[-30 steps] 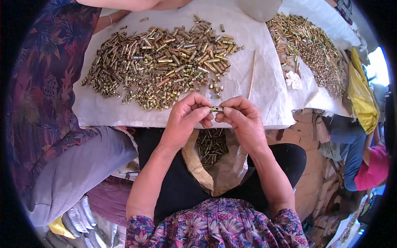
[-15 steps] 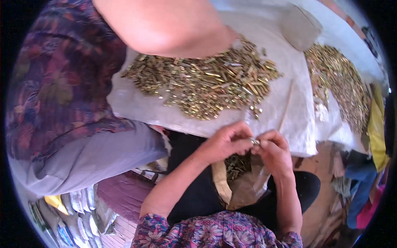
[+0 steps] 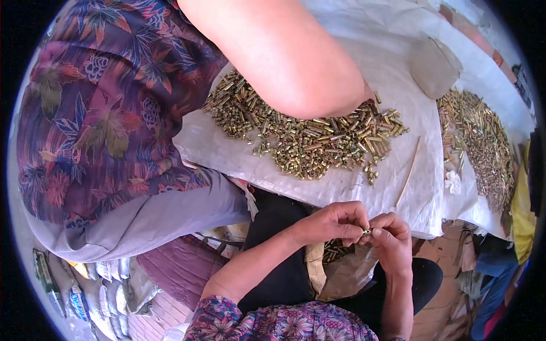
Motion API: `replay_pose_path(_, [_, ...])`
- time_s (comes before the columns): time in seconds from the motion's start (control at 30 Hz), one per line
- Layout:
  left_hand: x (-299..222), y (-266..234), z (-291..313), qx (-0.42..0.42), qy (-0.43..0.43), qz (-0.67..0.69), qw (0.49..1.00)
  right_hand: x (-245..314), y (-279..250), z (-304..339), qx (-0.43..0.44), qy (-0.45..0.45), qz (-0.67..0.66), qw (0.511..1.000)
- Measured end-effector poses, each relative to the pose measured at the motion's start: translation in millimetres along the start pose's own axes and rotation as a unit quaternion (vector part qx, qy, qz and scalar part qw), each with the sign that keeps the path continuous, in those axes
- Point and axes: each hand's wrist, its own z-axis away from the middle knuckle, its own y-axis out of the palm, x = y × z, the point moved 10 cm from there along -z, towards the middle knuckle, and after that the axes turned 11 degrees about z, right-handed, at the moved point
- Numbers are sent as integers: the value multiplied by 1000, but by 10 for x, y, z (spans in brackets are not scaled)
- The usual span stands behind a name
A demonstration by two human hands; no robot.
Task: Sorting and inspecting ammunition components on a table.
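Observation:
My left hand [image 3: 333, 221] and my right hand [image 3: 392, 244] meet just off the near edge of the covered table. Between their fingertips is a small brass-coloured metal piece [image 3: 366, 232], pinched from both sides; fingers cover most of it. Below my hands, between my legs, a bag [image 3: 317, 267] with a tan edge stands open and holds similar metal parts [image 3: 334, 250]. Ahead of my hands, a wide heap of small brass-coloured cylindrical metal parts [image 3: 307, 150] lies on the white sheet [image 3: 398, 165].
At the left sits another person in a floral top [image 3: 108, 113], whose bare arm [image 3: 290, 57] reaches over the heap. A thin stick [image 3: 408, 170] lies right of it. Farther right are a grey container [image 3: 435, 68] and a second heap of metal parts [image 3: 483, 148].
The whole view has shifted, so the table and hands appear lower and farther right. My hands stay together, pinching the small metal piece.

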Motion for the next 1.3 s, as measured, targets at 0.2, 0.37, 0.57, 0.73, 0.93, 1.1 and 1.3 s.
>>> replay_pose_path(0.2, [12, -64, 73, -71, 28, -24, 997, 329, 22, 101, -74, -111, 283, 950])
replay_pose_path(0.37, [59, -75, 128, -89, 26, -46, 995, 275, 18, 108, -62, -63, 257, 962])
replay_pose_path(0.57, [226, 120, 185, -41, 5, 20, 999, -73, -11, 188, 33, 44, 94, 994])
replay_pose_path(0.73, [183, 114, 146, -63, 19, 51, 997, -91, 64, 155, 60, 36, -18, 997])
replay_pose_path(0.93, [-200, -235, 324, -174, -17, -325, 930, 182, -58, 129, 59, 0, 376, 925])
replay_pose_path(1.1, [-626, -588, 642, -307, 74, -420, 851, 117, -287, -11, -25, 9, 340, 940])
replay_pose_path(1.3, [-616, -594, 805, -316, 67, -549, 771, 438, -45, -323, -128, -208, 561, 791])
